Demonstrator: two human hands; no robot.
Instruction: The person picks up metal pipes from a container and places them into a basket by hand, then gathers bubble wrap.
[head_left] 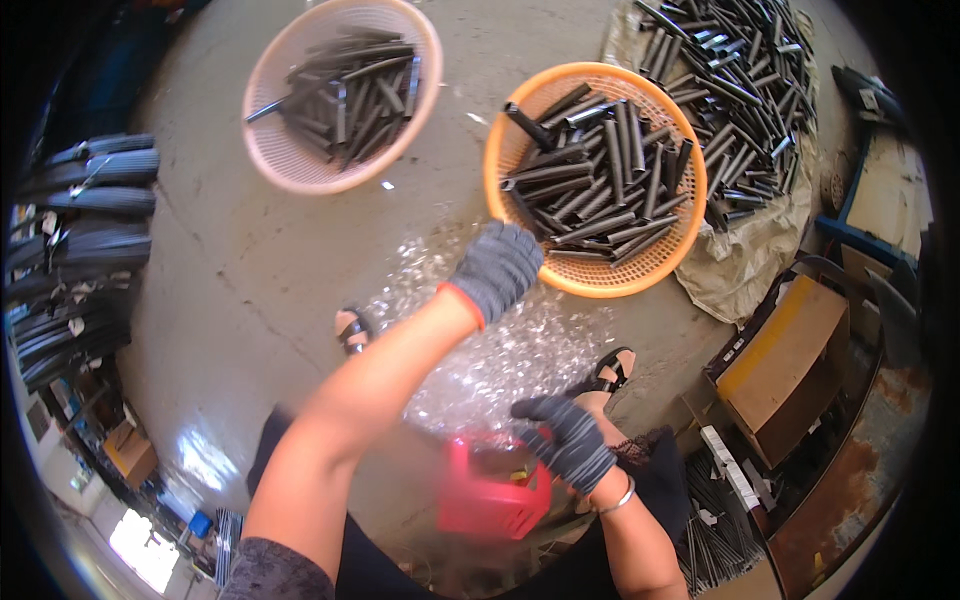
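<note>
My left hand (495, 272), in a grey knit glove with an orange cuff, reaches forward to the near left rim of an orange plastic basket (494, 165). Its fingers are curled at that rim and appear closed on it; the fingertips are hidden. Short dark metal tubes (620, 165) fill the basket in a loose heap. Closer to my body, my right hand (568, 440) hangs above a pink-red plastic stool (500, 505), gloved in grey, with thumb and fingers apart and nothing in it. Shiny scraps (530, 350) cover the floor between my feet.
A pale pink basket (262, 150) with similar tubes stands at the far left. More tubes (740, 90) lie piled on a beige sheet (740, 270) at the far right. Bundled long rods (100, 180) are stacked along the left. A cardboard box (785, 345) stands at right.
</note>
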